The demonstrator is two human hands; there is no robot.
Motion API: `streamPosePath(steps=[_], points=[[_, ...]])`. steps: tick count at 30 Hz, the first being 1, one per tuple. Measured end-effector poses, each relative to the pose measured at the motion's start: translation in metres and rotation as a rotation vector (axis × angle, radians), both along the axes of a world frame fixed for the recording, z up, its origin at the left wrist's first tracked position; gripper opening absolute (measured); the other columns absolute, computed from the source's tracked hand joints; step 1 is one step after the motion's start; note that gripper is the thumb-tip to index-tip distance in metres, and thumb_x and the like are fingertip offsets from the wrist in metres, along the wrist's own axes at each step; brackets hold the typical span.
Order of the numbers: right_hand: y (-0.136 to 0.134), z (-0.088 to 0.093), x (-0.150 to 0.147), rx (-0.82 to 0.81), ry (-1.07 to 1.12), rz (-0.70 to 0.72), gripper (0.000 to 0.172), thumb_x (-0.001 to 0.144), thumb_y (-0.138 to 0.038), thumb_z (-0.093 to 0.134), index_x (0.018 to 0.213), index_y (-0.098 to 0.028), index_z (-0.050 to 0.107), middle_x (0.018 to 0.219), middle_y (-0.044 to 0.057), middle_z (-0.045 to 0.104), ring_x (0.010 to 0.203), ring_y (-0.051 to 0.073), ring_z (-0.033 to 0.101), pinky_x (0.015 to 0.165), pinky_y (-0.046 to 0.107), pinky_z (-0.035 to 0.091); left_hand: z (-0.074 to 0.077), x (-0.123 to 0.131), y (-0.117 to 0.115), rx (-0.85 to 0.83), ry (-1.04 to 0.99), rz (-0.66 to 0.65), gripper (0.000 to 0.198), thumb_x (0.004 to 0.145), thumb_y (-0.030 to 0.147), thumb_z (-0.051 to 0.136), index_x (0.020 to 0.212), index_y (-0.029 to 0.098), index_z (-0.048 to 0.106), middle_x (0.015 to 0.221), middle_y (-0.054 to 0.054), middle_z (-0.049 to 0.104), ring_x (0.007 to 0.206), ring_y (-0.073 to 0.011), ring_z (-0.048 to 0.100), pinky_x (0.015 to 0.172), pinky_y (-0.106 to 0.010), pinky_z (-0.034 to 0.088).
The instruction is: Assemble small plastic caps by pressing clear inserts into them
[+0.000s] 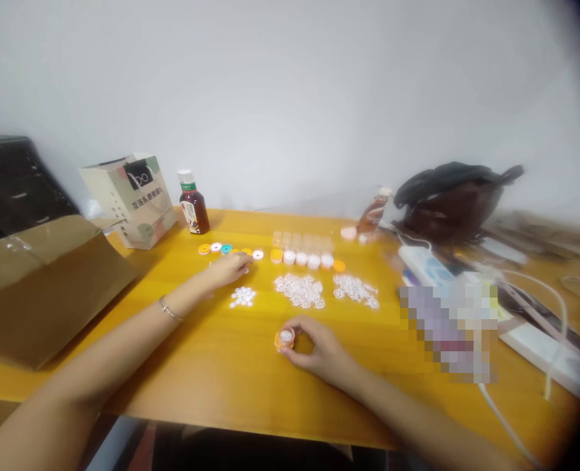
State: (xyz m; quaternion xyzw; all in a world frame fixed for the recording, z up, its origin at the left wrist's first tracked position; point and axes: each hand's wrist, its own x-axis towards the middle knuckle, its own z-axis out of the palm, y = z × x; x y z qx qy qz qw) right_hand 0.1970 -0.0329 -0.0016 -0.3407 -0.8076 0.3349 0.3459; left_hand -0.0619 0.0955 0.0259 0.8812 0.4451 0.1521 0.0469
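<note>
My right hand [316, 347] grips a small round orange cap [286, 336] with a whitish disc in its top, between thumb and curled fingers, a little above the table. My left hand [233, 267] reaches over a row of coloured rings, its fingers blurred and bent downward; what they touch is hidden. In that row are a yellow ring [204, 249], a blue ring [226, 249] and a white ring [257, 255] just right of my fingertips. Below my left hand lies a pile of small white discs [243, 297].
Clear flat pieces [299, 291] lie in a heap, with a second heap [354, 290] to the right. Behind stand white and orange caps [301, 260] and clear cups [302, 242]. Bottle [193, 206], paper bag [140, 199], cardboard box [49, 288], dark bag [451, 199] and cables [562, 320] surround these.
</note>
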Motion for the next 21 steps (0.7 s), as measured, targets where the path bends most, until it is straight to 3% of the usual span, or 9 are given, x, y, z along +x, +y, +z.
streamPosePath(steps=[3, 6, 8, 11, 15, 21], points=[[0.002, -0.001, -0.002, -0.014, 0.007, -0.011, 0.013, 0.075, -0.022, 0.059, 0.088, -0.020, 0.055, 0.080, 0.002, 0.060, 0.071, 0.013, 0.057, 0.068, 0.027, 0.048, 0.004, -0.001, -0.003, 0.030, 0.010, 0.017, 0.021, 0.080, 0.012, 0.046, 0.096, 0.015, 0.060, 0.089, -0.007, 0.060, 0.080, -0.0182, 0.056, 0.073, -0.028, 0.042], [0.007, 0.000, -0.003, -0.023, -0.002, -0.024, 0.010, 0.075, -0.024, 0.059, 0.084, -0.020, 0.056, 0.080, 0.002, 0.059, 0.071, 0.013, 0.056, 0.067, 0.027, 0.048, 0.015, 0.004, -0.021, 0.139, 0.045, 0.017, 0.019, 0.083, 0.016, 0.047, 0.096, 0.014, 0.060, 0.095, -0.010, 0.058, 0.089, -0.0213, 0.055, 0.080, -0.033, 0.040], [0.011, 0.000, -0.004, -0.011, -0.029, -0.049, 0.010, 0.074, -0.024, 0.061, 0.082, -0.020, 0.056, 0.080, 0.002, 0.058, 0.074, 0.014, 0.056, 0.068, 0.028, 0.047, 0.024, 0.012, -0.041, 0.148, 0.049, -0.087, 0.018, 0.085, 0.019, 0.046, 0.095, 0.015, 0.060, 0.097, -0.010, 0.058, 0.090, -0.0214, 0.055, 0.081, -0.034, 0.040], [0.018, -0.001, -0.007, 0.008, -0.089, -0.094, 0.013, 0.072, -0.026, 0.065, 0.081, -0.020, 0.056, 0.076, 0.001, 0.056, 0.072, 0.014, 0.053, 0.065, 0.028, 0.045, 0.029, 0.026, -0.075, -0.067, -0.031, -0.339, 0.027, 0.081, 0.031, 0.056, 0.105, 0.019, 0.056, 0.100, -0.007, 0.057, 0.091, -0.0184, 0.055, 0.080, -0.029, 0.042], [0.023, -0.008, -0.012, -0.044, -0.087, -0.120, 0.018, 0.069, -0.028, 0.068, 0.077, -0.021, 0.053, 0.064, -0.003, 0.051, 0.060, 0.012, 0.046, 0.055, 0.024, 0.039, 0.013, 0.045, -0.100, -0.186, -0.168, -0.300, 0.034, 0.073, 0.041, 0.065, 0.096, 0.018, 0.056, 0.090, -0.005, 0.058, 0.081, -0.0183, 0.055, 0.070, -0.028, 0.044], [0.022, -0.011, -0.013, -0.167, -0.016, -0.096, 0.023, 0.071, -0.034, 0.067, 0.078, -0.020, 0.050, 0.065, -0.004, 0.054, 0.057, 0.010, 0.048, 0.054, 0.023, 0.039, -0.025, 0.062, -0.106, -0.324, -0.424, -0.131, 0.027, 0.072, 0.034, 0.065, 0.087, 0.018, 0.049, 0.079, 0.000, 0.054, 0.067, -0.0132, 0.050, 0.058, -0.023, 0.040]])
